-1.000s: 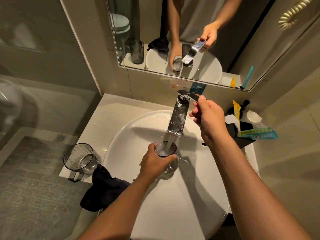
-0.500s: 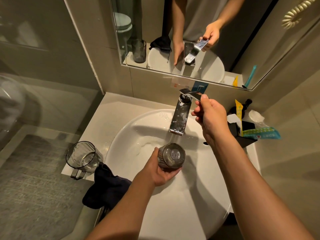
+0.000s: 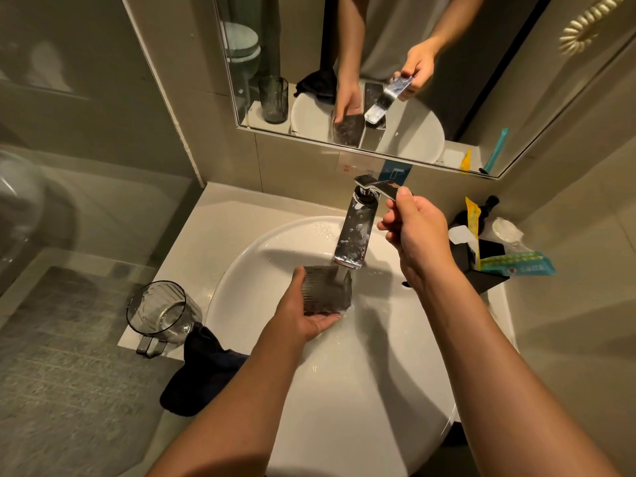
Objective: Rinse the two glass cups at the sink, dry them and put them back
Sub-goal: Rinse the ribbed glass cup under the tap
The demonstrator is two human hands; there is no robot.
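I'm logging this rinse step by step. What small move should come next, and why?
Probably turn the ribbed glass cup in the left hand so the stream reaches the rest of it. It lies on its side under the faucet, water running over it, while the right hand holds the lever.

Ribbed glass cup (image 3: 325, 288) sideways under spout; handled cup (image 3: 161, 313) seemingly upright, counter-left.
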